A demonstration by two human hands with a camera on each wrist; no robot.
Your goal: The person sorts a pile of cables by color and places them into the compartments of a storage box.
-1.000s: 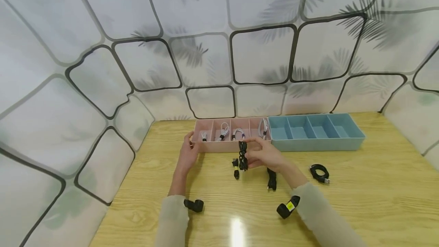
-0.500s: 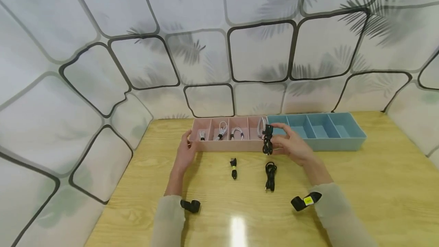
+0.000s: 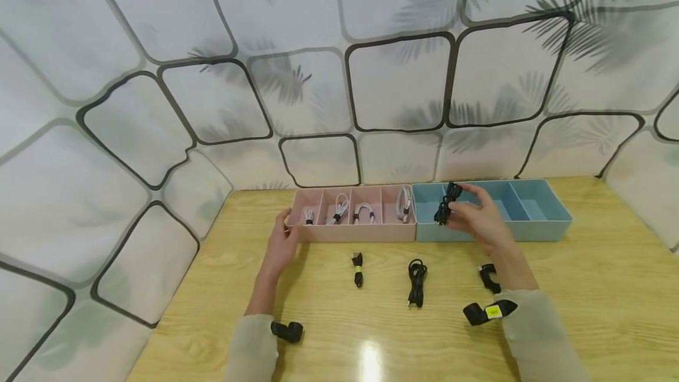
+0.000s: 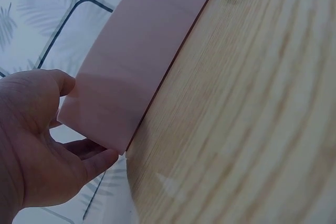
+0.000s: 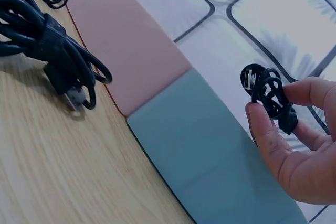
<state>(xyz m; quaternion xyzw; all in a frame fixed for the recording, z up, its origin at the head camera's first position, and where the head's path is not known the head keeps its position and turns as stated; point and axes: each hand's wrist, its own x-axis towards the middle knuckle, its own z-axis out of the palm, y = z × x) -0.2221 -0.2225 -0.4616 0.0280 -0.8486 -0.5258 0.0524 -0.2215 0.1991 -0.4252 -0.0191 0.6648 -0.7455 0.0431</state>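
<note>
My right hand (image 3: pixel 480 220) pinches a bundled black USB cable (image 3: pixel 448 202) between thumb and fingers, over the leftmost compartment of the blue divided box (image 3: pixel 493 230). In the right wrist view a metal USB plug shows on this coiled cable (image 5: pixel 270 90). My left hand (image 3: pixel 281 243) holds the left end of the pink divided box (image 3: pixel 350 233); in the left wrist view the fingers and thumb of that hand (image 4: pixel 39 140) wrap its end corner. White bundled cables (image 3: pixel 339 210) lie in the pink box's compartments.
On the wooden table (image 3: pixel 318 323) in front of the boxes lie a small black cable with a yellow tie (image 3: pixel 358 270), a longer black cable (image 3: pixel 417 285) and a black coiled cable (image 3: pixel 487 276) partly hidden by my right forearm. A patterned cloth (image 3: pixel 398 84) stands behind.
My right hand has carried the black USB cable rightward, from in front of the pink box to above the blue box. My left hand stays at the pink box's left end.
</note>
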